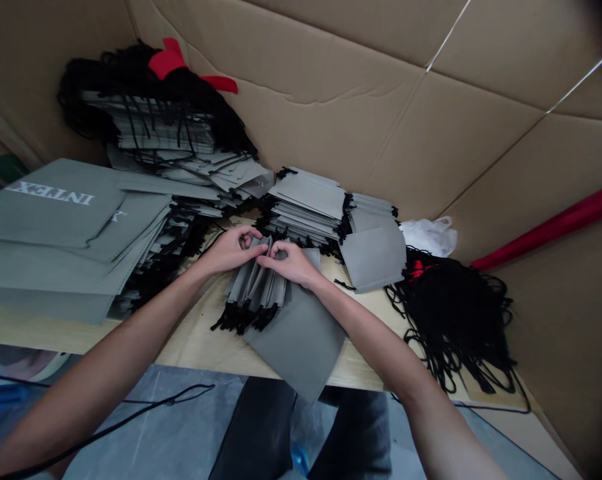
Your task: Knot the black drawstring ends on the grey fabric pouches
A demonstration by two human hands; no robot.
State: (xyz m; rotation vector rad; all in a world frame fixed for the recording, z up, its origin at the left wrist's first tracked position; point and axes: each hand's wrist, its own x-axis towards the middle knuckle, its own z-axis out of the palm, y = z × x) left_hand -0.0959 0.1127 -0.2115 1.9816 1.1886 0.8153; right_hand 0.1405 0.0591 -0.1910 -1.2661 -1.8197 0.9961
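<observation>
A bundle of grey pouches [255, 287] with black cord ends stands on edge at the middle of the wooden table [201, 340]. My left hand [238, 248] grips its top from the left, thumb and fingers closed on the pouches. From the right, my right hand [291, 262] pinches the same top edges, its fingertips close to my left thumb. Under my right forearm lies a flat grey pouch [301, 340], its lower corner hanging over the table's front edge.
Large grey bags [55, 207] are piled at the left. Behind stand corded pouches [165, 127] and stacked pouches [305, 200]. A pouch [375, 257], white plastic [431, 235] and black cords [455, 307] lie at the right. Cardboard walls [331, 80] enclose the back.
</observation>
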